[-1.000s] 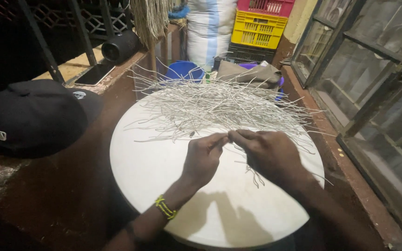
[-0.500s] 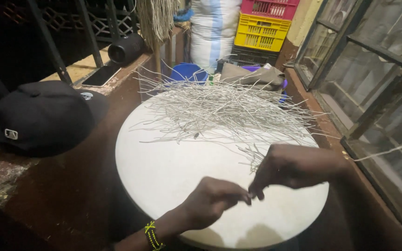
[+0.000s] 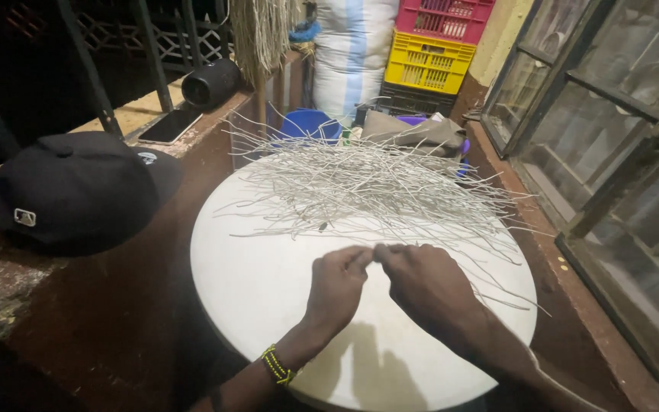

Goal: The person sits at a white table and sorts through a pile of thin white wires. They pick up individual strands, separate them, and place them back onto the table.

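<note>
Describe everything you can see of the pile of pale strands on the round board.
The pile of pale strands is a loose, tangled heap of thin, stiff-looking greyish-white fibres, like dried grass or split reed. It covers the far half of the round white board, ends poking past the rim. A few strays trail toward the right hand; the left hand meets it fingertip to fingertip.

A loose heap of thin, pale grey-white fibre strips (image 3: 375, 187) lies spread across the far half of a round white board (image 3: 261, 282). The strips are long, narrow and stiff-looking, crossing one another at many angles in a tangled fan. Their ends stick out past the board's far and right edges, and a few single strands trail down toward the near right rim. The heap is thickest near the middle of the far side and thins to scattered strands at its near edge, just beyond the fingertips of both hands.
</note>
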